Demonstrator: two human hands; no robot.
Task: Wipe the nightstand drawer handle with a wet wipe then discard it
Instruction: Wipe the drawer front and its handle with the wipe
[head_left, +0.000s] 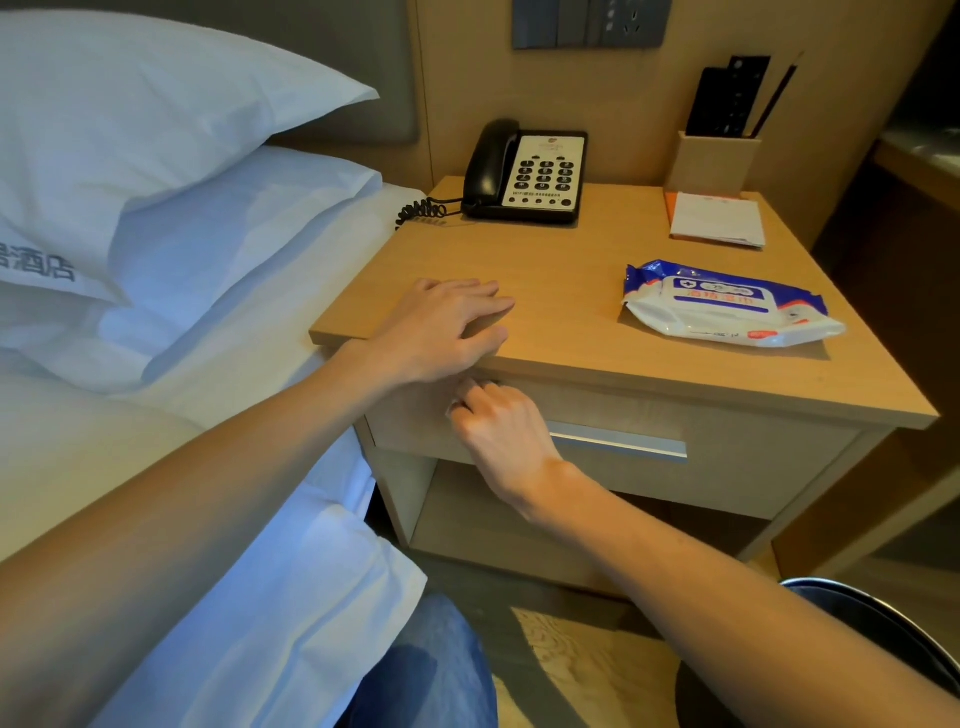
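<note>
The wooden nightstand (597, 291) stands beside the bed, and its drawer carries a long silver handle (623, 444). My right hand (501, 421) is closed on a white wet wipe (453, 406) and pressed against the handle's left end; only a small edge of the wipe shows past my fingers. My left hand (447, 325) lies flat on the nightstand's front left corner, fingers spread and holding nothing. A blue and white wet wipe pack (727, 312) lies on the top at the right.
A black telephone (524, 176) sits at the back of the top, with a notepad (717, 221) and a wooden pen holder (714, 163) at the back right. The bed with white pillows (156, 182) is on the left. A dark bin rim (878, 623) shows at the lower right.
</note>
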